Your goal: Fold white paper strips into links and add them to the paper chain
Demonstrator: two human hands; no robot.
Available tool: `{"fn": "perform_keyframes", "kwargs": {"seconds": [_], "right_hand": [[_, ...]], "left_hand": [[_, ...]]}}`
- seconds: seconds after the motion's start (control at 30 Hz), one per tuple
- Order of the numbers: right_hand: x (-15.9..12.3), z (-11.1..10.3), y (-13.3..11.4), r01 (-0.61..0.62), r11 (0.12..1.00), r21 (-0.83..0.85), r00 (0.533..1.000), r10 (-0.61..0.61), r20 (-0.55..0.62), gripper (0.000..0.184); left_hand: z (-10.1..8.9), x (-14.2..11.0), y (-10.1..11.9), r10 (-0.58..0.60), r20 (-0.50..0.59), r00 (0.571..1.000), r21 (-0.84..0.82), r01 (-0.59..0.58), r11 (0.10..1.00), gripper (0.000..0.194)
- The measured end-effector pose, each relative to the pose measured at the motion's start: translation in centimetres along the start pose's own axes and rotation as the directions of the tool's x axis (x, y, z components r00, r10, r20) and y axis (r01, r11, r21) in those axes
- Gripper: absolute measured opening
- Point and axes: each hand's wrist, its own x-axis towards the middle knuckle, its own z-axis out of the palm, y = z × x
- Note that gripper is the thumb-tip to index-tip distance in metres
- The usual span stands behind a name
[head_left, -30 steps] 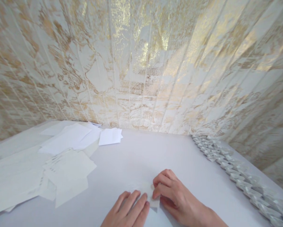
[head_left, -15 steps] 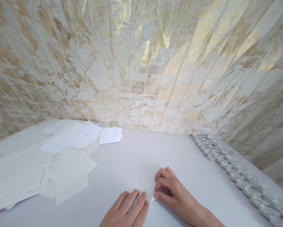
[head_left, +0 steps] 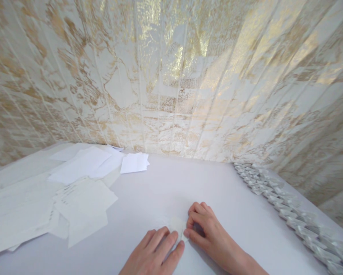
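A small folded piece of white paper (head_left: 177, 224) lies on the white table (head_left: 165, 191) near the front edge. My left hand (head_left: 156, 254) rests flat on its near side, fingers stretched out and pressing down. My right hand (head_left: 206, 229) sits at its right edge with fingers curled, thumb and fingertips pinching the paper's side. Most of the paper is hidden under the two hands.
Loose white paper sheets (head_left: 82, 198) are scattered over the left of the table, and a small stack (head_left: 134, 163) lies near the back. A long row of folded paper pieces (head_left: 286, 206) runs along the right edge. A gold-patterned wall (head_left: 171, 76) rises behind.
My right hand has curled tighter and slid a little left along the paper. My left hand has crept slightly forward over it. The paper looks smaller now.
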Motion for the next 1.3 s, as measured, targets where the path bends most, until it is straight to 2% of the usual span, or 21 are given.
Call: {"fn": "perform_keyframes", "kwargs": {"seconds": [0.27,0.4,0.67,0.8,0.9,1.03,1.13,1.2,1.3], "right_hand": [[0.1,0.0,-0.3,-0.02,1.0,-0.014,1.0,0.02,0.002,0.017],[0.3,-0.1,-0.5,-0.045,0.999,-0.021,0.999,0.046,0.016,0.018],[0.3,-0.2,-0.7,-0.067,0.998,-0.017,0.998,0.067,0.007,0.017],[-0.1,0.0,-0.9,-0.072,0.997,0.014,0.997,0.072,0.018,0.018],[-0.3,-0.1,-0.9,-0.066,0.997,0.051,0.998,0.065,0.027,0.022],[-0.4,-0.9,-0.3,-0.079,0.992,0.102,0.996,0.074,0.053,0.03],[-0.5,-1.7,0.4,-0.084,0.99,0.111,0.995,0.078,0.056,0.035],[-0.6,-1.8,0.6,-0.09,0.99,0.108,0.996,0.089,0.01,0.038],[-0.9,-1.0,0.1,-0.049,0.993,0.11,0.995,0.058,-0.086,0.028]], "left_hand": [[-0.3,0.5,-0.1,-0.011,-0.026,1.0,-0.021,0.011,1.0,0.021],[-0.6,0.7,-0.3,-0.002,0.006,1.0,-0.026,0.002,1.0,0.022],[-2.5,1.8,-0.4,-0.009,0.084,0.996,-0.071,0.015,0.997,0.018],[-1.9,1.8,-0.3,-0.007,0.05,0.999,-0.063,0.01,0.998,0.019],[-2.2,2.0,-0.3,-0.021,0.021,1.0,-0.06,0.022,0.998,0.017],[-3.0,2.1,-0.3,-0.026,0.08,0.996,-0.07,0.032,0.997,0.019],[-2.2,1.7,-0.4,-0.01,0.044,0.999,-0.042,0.012,0.999,0.018],[-1.3,1.3,-0.5,0.011,0.041,0.999,-0.01,-0.011,1.0,0.02],[-0.7,1.0,-0.4,0.038,0.0,0.999,0.031,-0.038,0.999,0.023]]}}
